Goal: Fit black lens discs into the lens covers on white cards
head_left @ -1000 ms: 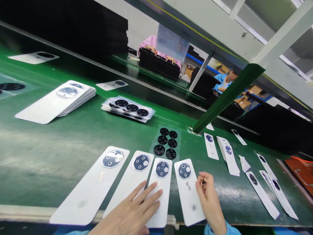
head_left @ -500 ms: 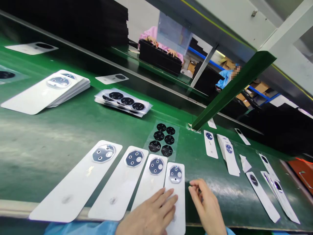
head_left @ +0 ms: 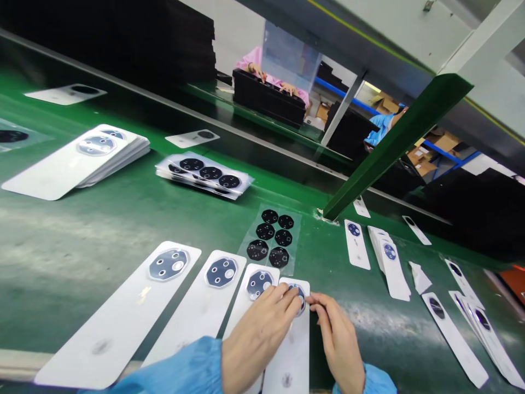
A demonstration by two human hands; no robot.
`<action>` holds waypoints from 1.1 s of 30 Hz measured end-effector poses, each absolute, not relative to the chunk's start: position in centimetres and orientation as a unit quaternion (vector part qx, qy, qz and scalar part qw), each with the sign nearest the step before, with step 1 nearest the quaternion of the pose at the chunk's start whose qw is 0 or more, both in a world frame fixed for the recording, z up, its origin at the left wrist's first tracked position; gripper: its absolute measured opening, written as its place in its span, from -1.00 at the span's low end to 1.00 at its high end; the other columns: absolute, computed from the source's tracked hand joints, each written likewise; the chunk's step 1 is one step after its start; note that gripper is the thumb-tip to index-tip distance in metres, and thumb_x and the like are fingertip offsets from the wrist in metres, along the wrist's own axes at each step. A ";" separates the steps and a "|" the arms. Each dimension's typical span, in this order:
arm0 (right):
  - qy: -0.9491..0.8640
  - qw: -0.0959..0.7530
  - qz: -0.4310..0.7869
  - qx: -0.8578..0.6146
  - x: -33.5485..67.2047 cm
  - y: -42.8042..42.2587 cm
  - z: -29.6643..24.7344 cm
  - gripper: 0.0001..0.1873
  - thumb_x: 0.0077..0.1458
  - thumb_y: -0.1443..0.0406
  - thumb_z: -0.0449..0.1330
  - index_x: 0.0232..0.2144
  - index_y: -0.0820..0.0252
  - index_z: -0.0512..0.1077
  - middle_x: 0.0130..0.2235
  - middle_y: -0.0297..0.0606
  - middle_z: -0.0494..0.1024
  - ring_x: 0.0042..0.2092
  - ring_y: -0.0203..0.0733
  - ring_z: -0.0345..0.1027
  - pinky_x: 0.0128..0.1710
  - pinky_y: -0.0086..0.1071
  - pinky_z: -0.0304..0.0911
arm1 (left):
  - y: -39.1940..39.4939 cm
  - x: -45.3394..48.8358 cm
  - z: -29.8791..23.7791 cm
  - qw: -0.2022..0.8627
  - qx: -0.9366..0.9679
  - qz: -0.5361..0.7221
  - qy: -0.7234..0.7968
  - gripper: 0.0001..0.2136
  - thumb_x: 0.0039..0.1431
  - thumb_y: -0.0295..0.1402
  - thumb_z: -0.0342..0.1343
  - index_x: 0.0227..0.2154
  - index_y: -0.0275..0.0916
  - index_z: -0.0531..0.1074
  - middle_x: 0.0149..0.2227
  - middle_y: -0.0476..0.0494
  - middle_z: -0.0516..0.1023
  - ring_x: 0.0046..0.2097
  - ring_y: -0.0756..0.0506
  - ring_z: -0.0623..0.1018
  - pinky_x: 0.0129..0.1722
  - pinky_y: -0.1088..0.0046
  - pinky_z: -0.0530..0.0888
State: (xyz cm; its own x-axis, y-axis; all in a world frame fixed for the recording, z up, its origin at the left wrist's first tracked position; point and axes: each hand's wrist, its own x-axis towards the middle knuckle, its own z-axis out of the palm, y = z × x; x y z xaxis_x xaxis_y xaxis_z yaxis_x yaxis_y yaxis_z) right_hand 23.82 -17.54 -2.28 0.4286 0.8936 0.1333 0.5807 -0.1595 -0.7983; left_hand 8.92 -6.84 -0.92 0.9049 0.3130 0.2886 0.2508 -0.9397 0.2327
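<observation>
Several white phone back covers lie side by side at the near edge of the green belt [head_left: 82,246]. My left hand [head_left: 258,334] rests on the rightmost cover [head_left: 292,350], its fingertips pressed on the round camera ring [head_left: 301,293]. My right hand [head_left: 334,339] pinches at the right side of that same ring, fingers closed together. The neighbouring cover [head_left: 252,290] is partly hidden under my left hand. A clear sheet with several black round stickers [head_left: 270,241] lies just beyond the covers.
A stack of white covers [head_left: 77,161] and a pile of sticker sheets [head_left: 205,175] lie further back. More covers [head_left: 389,262] are scattered to the right. A green beam [head_left: 389,153] slants down to the belt. Other people work behind a black tray [head_left: 268,104].
Both hands moved up the rightmost cover to its camera ring. My left hand went from lying flat on the cover's middle to pressing the ring; my right hand closed in beside it.
</observation>
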 end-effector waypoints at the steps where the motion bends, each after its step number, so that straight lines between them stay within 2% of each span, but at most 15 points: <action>1: -0.514 0.410 0.171 -0.734 23.8 -17.6 -2.4 -0.73 0.24 0.21 -0.04 -0.17 0.11 0.43 -0.16 -0.19 0.55 -0.16 -0.15 0.43 -0.17 -0.35 0.33 | -6.8 9.0 -1.0 0.073 0.973 0.160 0.148 -0.64 0.09 -0.72 -0.20 -0.11 -0.34 0.30 -0.07 -0.24 0.46 -0.05 -0.20 0.43 -0.05 0.19 0.32; 4: -0.522 0.408 0.148 -0.735 24.0 -17.6 -2.5 -0.73 0.26 0.25 -0.07 -0.16 0.11 0.41 -0.17 -0.21 0.56 -0.22 -0.21 0.46 -0.25 -0.41 0.36 | -6.9 9.0 -1.3 0.025 0.976 0.153 0.151 -0.64 0.07 -0.70 -0.16 -0.08 -0.37 0.28 -0.07 -0.25 0.46 -0.07 -0.22 0.42 -0.09 0.17 0.32; 7: -0.497 0.414 0.159 -0.746 24.2 -17.7 -2.4 -0.75 0.26 0.26 -0.06 -0.24 0.12 0.41 -0.26 -0.27 0.58 -0.34 -0.29 0.46 -0.37 -0.50 0.35 | -6.9 9.1 -1.8 0.004 0.977 0.153 0.150 -0.70 0.12 -0.64 -0.12 -0.10 -0.34 0.30 -0.06 -0.23 0.46 -0.08 -0.22 0.41 -0.12 0.19 0.33; 9: -0.478 0.424 0.161 -0.752 24.3 -18.0 -2.4 -0.76 0.25 0.24 -0.03 -0.34 0.13 0.41 -0.40 -0.31 0.58 -0.42 -0.31 0.45 -0.44 -0.53 0.32 | -6.8 9.1 -2.0 -0.003 0.975 0.157 0.159 -0.75 0.14 -0.59 -0.09 -0.12 -0.32 0.31 -0.06 -0.20 0.46 -0.08 -0.21 0.41 -0.13 0.22 0.33; 11: -0.460 0.429 0.146 -0.764 24.3 -18.3 -2.5 -0.75 0.22 0.20 0.02 -0.44 0.14 0.39 -0.57 -0.39 0.49 -0.55 -0.33 0.37 -0.51 -0.53 0.28 | -6.7 9.2 -2.2 -0.006 0.974 0.159 0.163 -0.77 0.14 -0.57 -0.06 -0.15 -0.30 0.32 -0.05 -0.17 0.47 -0.08 -0.20 0.42 -0.12 0.23 0.33; 13: -0.447 0.431 0.124 -0.774 24.5 -18.5 -2.6 -0.73 0.18 0.17 0.07 -0.49 0.15 0.39 -0.62 -0.41 0.42 -0.58 -0.34 0.30 -0.53 -0.52 0.25 | -6.7 9.2 -2.3 -0.002 0.972 0.169 0.163 -0.77 0.13 -0.59 -0.07 -0.15 -0.31 0.31 -0.06 -0.17 0.47 -0.09 -0.19 0.43 -0.11 0.23 0.33; 15: -0.440 0.433 0.126 -0.777 24.7 -18.5 -2.5 -0.75 0.17 0.17 0.10 -0.48 0.15 0.42 -0.54 -0.37 0.44 -0.53 -0.33 0.29 -0.51 -0.51 0.24 | -6.7 9.2 -2.3 0.012 0.969 0.185 0.165 -0.76 0.14 -0.60 -0.10 -0.14 -0.32 0.30 -0.08 -0.19 0.48 -0.08 -0.18 0.45 -0.09 0.23 0.34; 19: -0.433 0.462 0.201 -0.748 25.0 -18.0 -2.3 -0.76 0.22 0.19 0.02 -0.21 0.14 0.44 -0.35 -0.29 0.43 -0.48 -0.34 0.26 -0.49 -0.48 0.26 | -6.5 9.3 -2.2 0.042 0.965 0.201 0.165 -0.75 0.19 -0.58 -0.20 -0.12 -0.37 0.28 -0.12 -0.26 0.48 -0.04 -0.18 0.46 -0.03 0.21 0.35; 21: -0.439 0.477 0.238 -0.723 25.1 -17.7 -2.3 -0.73 0.24 0.20 -0.02 -0.14 0.14 0.41 -0.29 -0.24 0.42 -0.41 -0.31 0.30 -0.44 -0.46 0.30 | -6.4 9.2 -2.0 0.041 0.965 0.199 0.164 -0.75 0.20 -0.56 -0.19 -0.11 -0.36 0.29 -0.12 -0.26 0.49 -0.03 -0.20 0.46 -0.06 0.21 0.36; 24: -0.422 0.490 0.285 -0.707 24.9 -17.3 -2.2 -0.70 0.20 0.21 0.05 -0.04 0.15 0.33 -0.27 -0.21 0.45 -0.33 -0.25 0.37 -0.37 -0.41 0.35 | -6.7 8.4 -1.6 0.025 0.960 0.227 0.161 -0.76 0.21 -0.57 -0.17 -0.14 -0.36 0.33 -0.11 -0.24 0.50 -0.04 -0.20 0.46 -0.06 0.21 0.35; 26: -0.401 0.488 0.302 -0.714 24.5 -17.1 -2.1 -0.73 0.16 0.20 0.11 -0.10 0.16 0.35 -0.29 -0.22 0.50 -0.36 -0.24 0.39 -0.39 -0.39 0.36 | -7.2 7.4 -1.6 0.015 0.954 0.265 0.139 -0.72 0.22 -0.61 -0.23 -0.16 -0.35 0.36 -0.11 -0.20 0.52 -0.06 -0.14 0.47 -0.01 0.27 0.31; 28: -0.411 0.473 0.298 -0.720 24.1 -16.9 -1.9 -0.85 0.13 0.22 0.15 -0.29 0.16 0.42 -0.28 -0.21 0.52 -0.34 -0.22 0.40 -0.39 -0.40 0.35 | -7.9 6.5 -1.8 0.014 0.952 0.287 0.105 -0.67 0.24 -0.62 -0.28 -0.17 -0.34 0.39 -0.11 -0.13 0.54 -0.07 -0.08 0.49 0.02 0.36 0.29; 30: -0.451 0.450 0.266 -0.723 23.7 -16.6 -1.8 -0.89 0.12 0.27 0.17 -0.42 0.16 0.43 -0.26 -0.22 0.49 -0.31 -0.22 0.39 -0.38 -0.40 0.32 | -8.6 5.9 -2.2 0.012 0.958 0.276 0.080 -0.66 0.26 -0.60 -0.29 -0.14 -0.34 0.40 -0.08 -0.11 0.55 -0.05 -0.07 0.48 0.02 0.40 0.29; 33: -0.519 0.415 0.184 -0.724 23.2 -16.3 -1.6 -0.90 0.13 0.35 0.14 -0.42 0.14 0.43 -0.31 -0.28 0.41 -0.29 -0.22 0.33 -0.33 -0.37 0.27 | -9.2 5.5 -2.9 0.001 0.968 0.241 0.064 -0.68 0.25 -0.58 -0.24 -0.09 -0.38 0.39 -0.02 -0.16 0.52 0.01 -0.10 0.47 0.04 0.38 0.29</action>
State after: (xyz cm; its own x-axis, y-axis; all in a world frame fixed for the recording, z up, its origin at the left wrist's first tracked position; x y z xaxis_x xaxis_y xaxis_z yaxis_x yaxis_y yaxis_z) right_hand 23.19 -16.35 -1.63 0.3927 0.9049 0.1643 0.6000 -0.1166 -0.7914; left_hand 5.49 -9.17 -2.89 0.8759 0.1239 0.4662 0.1231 -0.9919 0.0323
